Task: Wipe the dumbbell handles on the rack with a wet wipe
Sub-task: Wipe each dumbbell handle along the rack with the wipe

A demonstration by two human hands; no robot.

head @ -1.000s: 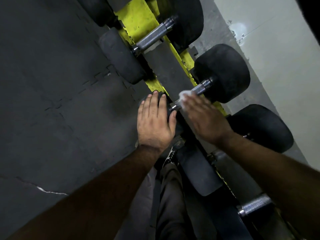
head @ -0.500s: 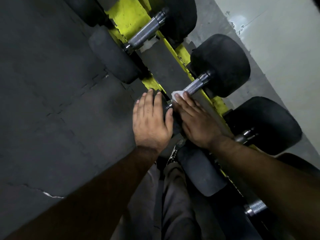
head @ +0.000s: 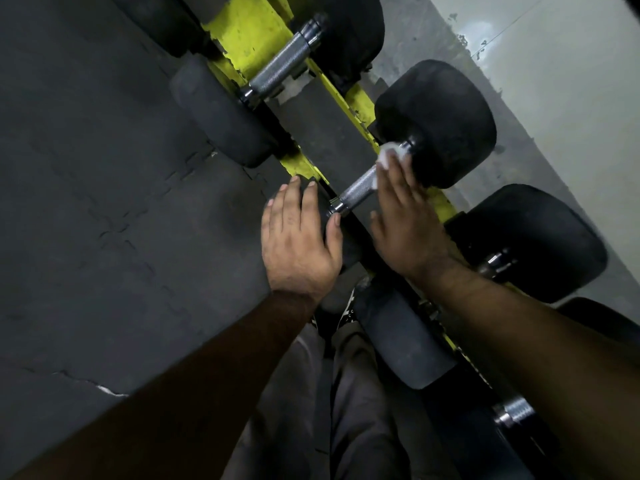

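Fingers [head: 394, 174] seemingly press wet wipe [head: 389, 152] onto dumbbell handle [head: 356, 190].

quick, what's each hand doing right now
Left hand: open, fingers resting on the near dumbbell head.
Right hand: open, pressing the wet wipe onto the handle.

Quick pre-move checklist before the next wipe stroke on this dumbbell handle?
1. Wet wipe under right hand fingers, on the handle: ok.
2. Wipe at the handle's far end, beside the far head: ok.
3. Left hand resting on the near head, steadying: ok.
4. Near stretch of handle bare, free for the stroke: ok.
5. Wipe still wet: cannot tell.
6. Next handle up the yellow rack unobstructed: ok.
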